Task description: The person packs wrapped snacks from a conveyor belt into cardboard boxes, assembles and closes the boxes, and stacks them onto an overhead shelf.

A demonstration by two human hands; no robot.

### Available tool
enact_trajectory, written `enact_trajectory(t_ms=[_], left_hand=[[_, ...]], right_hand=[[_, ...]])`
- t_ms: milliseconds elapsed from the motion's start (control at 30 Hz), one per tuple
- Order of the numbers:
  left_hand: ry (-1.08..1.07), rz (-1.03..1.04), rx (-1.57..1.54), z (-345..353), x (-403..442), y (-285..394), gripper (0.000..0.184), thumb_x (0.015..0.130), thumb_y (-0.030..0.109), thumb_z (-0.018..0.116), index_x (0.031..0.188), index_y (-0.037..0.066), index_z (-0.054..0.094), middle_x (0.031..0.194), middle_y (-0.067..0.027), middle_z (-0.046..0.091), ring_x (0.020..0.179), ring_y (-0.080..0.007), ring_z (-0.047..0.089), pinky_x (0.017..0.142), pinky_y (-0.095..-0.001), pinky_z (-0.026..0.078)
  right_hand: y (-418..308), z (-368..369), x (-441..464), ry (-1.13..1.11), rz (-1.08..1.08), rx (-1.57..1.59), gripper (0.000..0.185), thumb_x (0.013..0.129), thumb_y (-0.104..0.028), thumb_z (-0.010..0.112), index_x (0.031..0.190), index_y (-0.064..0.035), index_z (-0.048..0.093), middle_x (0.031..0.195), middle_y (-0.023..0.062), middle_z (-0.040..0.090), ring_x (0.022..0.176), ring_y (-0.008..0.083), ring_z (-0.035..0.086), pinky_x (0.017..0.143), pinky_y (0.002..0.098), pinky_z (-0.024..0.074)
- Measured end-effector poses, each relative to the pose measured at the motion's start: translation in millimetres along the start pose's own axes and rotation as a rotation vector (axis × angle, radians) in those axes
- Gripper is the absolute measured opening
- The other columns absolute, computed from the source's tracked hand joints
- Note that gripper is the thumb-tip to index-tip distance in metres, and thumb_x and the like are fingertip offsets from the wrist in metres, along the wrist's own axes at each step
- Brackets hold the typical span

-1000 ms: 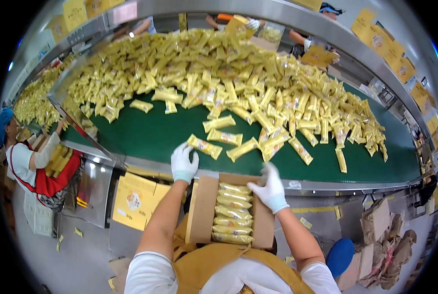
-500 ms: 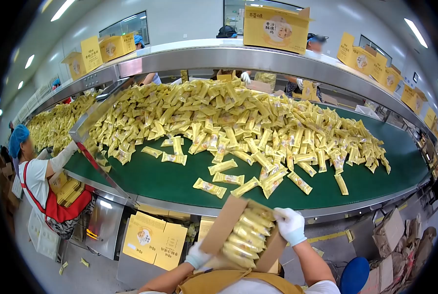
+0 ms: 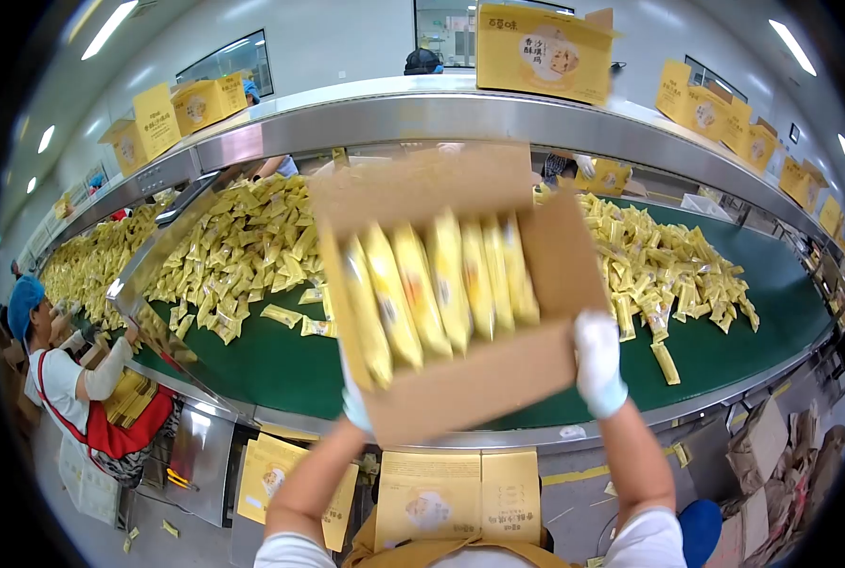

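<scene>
An open cardboard box is held up in front of me over the belt, its flaps spread and its inside facing me. Yellow wrapped snack bars stand side by side in a row inside it. At the box's lower left is my left hand in a white glove, mostly hidden behind the cardboard. My right hand, gloved too, grips the right side near the front flap. Behind the box, a large heap of the same wrapped bars lies on the green conveyor belt.
Flat yellow cartons lie just below me, with more flat cartons to their left. A metal shelf above the belt carries a yellow carton. A co-worker stands at left. Crumpled brown cardboard is at right.
Both my hands have raised the filled box from near my body up over the belt and tipped it, so its row of bars faces me. Flat cartons below now show.
</scene>
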State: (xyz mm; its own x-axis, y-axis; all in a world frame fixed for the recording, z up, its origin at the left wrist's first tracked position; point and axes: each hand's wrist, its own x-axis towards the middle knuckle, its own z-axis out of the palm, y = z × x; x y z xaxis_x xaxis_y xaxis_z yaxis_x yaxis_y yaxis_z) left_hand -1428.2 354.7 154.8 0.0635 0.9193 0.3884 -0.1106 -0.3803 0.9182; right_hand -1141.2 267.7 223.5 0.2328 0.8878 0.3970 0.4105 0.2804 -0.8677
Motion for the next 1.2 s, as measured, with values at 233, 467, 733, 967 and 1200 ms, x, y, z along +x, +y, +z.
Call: enact_trajectory(t_ms=[233,467,733,967,1200], left_hand=[[0.122,0.445,0.012,-21,243,126,0.066,0.097,0.046,0.064,0.142,0.002,0.045,0.129,-0.0122,0.061,0.11,-0.0213,0.062,0.089,-0.0343,0.056],[0.11,0.216,0.491,-34,364,122,0.056,0.099,0.047,0.061,0.133,0.003,0.058,0.117,-0.0137,0.066,0.094,-0.0165,0.068,0.079,-0.0301,0.055],[0.118,0.767,0.681,-34,243,-53,0.022,0.093,0.01,0.065,0.112,0.0,0.067,0.116,-0.0183,0.069,0.106,-0.0286,0.067,0.094,-0.0384,0.051],[-0.241,-0.366,0.874,-36,187,-247,0.084,0.087,0.071,0.055,0.148,0.013,0.049,0.139,-0.022,0.059,0.127,-0.0382,0.058,0.104,-0.0387,0.045],[-0.485,-0.305,1.163,41,193,-227,0.102,0.072,0.069,0.07,0.152,0.012,0.043,0.136,-0.0192,0.061,0.124,-0.0352,0.059,0.105,-0.0417,0.041]], right_hand=[[-94,43,228,-0.138,-0.581,0.46,0.056,0.11,-0.04,0.034,0.155,-0.0064,0.033,0.157,0.01,0.039,0.14,0.025,0.042,0.118,0.0433,0.0318],[-113,71,306,0.204,-0.537,-0.611,0.079,0.097,-0.048,0.058,0.154,0.0003,0.033,0.145,0.023,0.054,0.135,0.0341,0.051,0.112,0.0413,0.038],[72,33,228,0.107,-0.854,-0.577,0.031,0.094,-0.031,0.065,0.115,-0.0077,0.068,0.113,0.0149,0.066,0.106,0.0349,0.06,0.095,0.0427,0.046],[277,-13,152,-0.303,0.606,-1.122,0.075,0.091,-0.078,0.026,0.141,-0.0315,0.057,0.155,0.0157,0.041,0.137,0.0497,0.04,0.111,0.0649,0.0287],[291,72,151,-0.168,0.676,-1.103,0.086,0.09,-0.079,0.031,0.151,-0.02,0.048,0.163,0.0065,0.031,0.148,0.0463,0.024,0.115,0.0743,0.0075]])
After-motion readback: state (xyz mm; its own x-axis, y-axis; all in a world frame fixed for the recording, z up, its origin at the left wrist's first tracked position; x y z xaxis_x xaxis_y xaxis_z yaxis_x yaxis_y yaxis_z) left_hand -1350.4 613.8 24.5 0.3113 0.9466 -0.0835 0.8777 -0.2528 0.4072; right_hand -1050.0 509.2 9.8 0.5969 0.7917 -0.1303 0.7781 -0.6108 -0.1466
